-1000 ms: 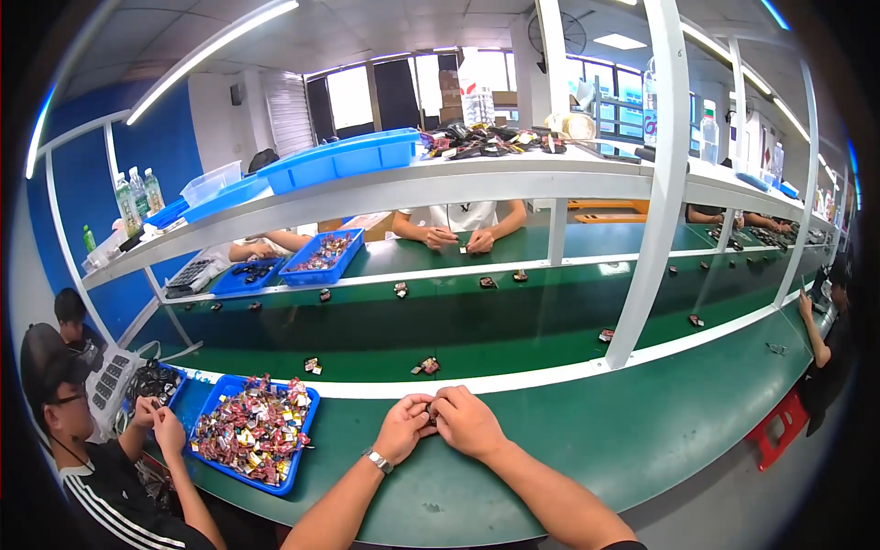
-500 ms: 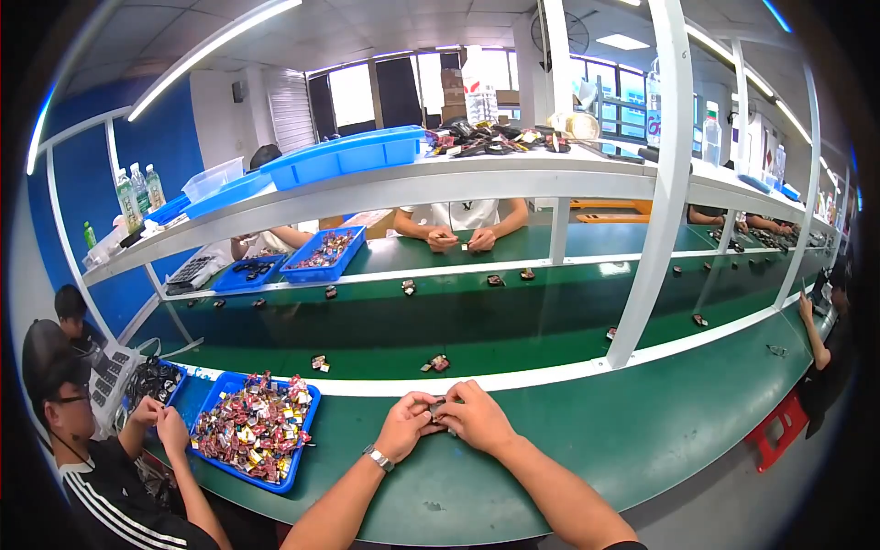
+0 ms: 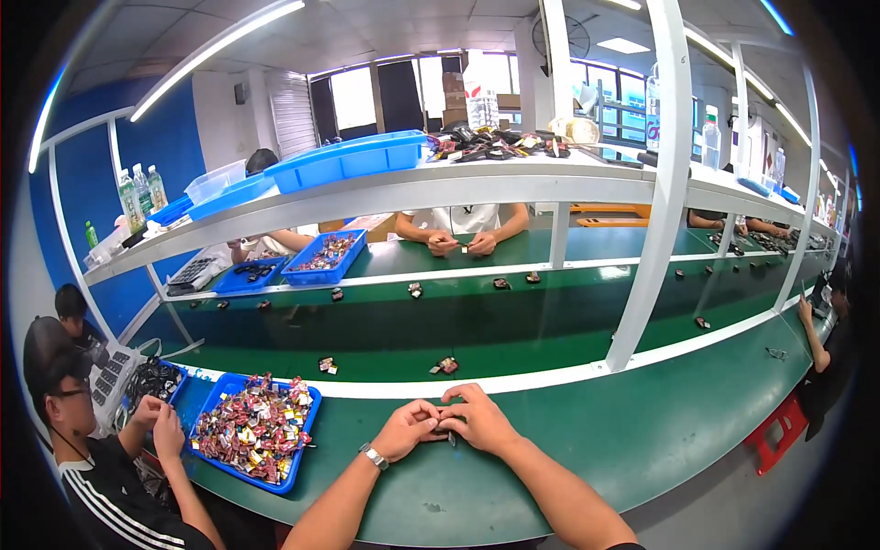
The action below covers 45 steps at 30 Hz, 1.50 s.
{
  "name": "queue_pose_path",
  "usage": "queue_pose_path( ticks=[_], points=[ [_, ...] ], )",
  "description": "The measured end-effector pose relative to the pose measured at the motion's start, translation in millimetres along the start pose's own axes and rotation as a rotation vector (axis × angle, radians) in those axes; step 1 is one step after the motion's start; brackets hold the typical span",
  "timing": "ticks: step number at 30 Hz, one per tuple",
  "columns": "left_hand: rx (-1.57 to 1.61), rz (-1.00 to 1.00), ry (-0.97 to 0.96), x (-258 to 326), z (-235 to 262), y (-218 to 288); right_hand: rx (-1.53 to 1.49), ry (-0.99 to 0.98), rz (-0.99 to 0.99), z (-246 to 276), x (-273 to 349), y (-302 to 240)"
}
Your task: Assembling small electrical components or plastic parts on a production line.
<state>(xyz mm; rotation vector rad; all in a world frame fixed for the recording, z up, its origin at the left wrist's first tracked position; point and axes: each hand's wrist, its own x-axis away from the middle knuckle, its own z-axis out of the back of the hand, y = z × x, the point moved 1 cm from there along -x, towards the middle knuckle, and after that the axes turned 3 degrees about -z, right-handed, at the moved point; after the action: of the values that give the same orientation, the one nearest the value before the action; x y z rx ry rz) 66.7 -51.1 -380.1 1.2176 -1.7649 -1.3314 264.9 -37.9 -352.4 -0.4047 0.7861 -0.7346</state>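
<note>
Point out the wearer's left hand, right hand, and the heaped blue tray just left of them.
Left hand [image 3: 406, 432]: head view, on the back of the hand.
Right hand [image 3: 484, 424]: head view, on the back of the hand.
Blue tray [image 3: 297, 465]: head view, on its right-hand rim.

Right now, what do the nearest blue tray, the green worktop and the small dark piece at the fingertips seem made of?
Blue tray: probably moulded plastic, smooth, evenly coloured, with rounded corners.
Green worktop: perhaps a rubber or vinyl sheet, smooth with soft sheen.
Small dark piece: mostly hidden, too small to tell.
</note>
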Motion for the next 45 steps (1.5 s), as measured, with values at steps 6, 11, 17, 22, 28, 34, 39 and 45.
queue_pose_path(
  ticks=[6, 11, 17, 22, 28, 34, 39, 45],
  points=[
    [0.094, 0.036, -0.04, -1, 9, -8, -0.093, 0.008, -0.036, -1, 2, -2],
    [0.027, 0.016, 0.025, -1, 2, -4, -0.018, 0.058, -0.043, -8, 4, -6],
    [-0.003, 0.016, 0.076, 0, 1, -5, 0.101, 0.093, 0.034, -10, 3, -12],
    [0.009, 0.006, 0.09, -1, -1, -5, 0.044, 0.088, 0.074, -7, 3, -12],
    [0.025, -0.016, 0.056, -1, -2, -3, 0.071, 0.115, 0.048, -11, 4, -10],
    [0.07, -0.044, 0.046, 0, 3, -7, 0.004, 0.168, -0.007, -20, 5, -12],
    [0.073, -0.038, 0.061, 0, -1, -2, -0.077, 0.186, -0.073, -23, 7, -9],
    [0.069, -0.022, 0.065, 0, 3, -4, -0.064, 0.211, -0.098, -26, 7, -7]
  ],
)
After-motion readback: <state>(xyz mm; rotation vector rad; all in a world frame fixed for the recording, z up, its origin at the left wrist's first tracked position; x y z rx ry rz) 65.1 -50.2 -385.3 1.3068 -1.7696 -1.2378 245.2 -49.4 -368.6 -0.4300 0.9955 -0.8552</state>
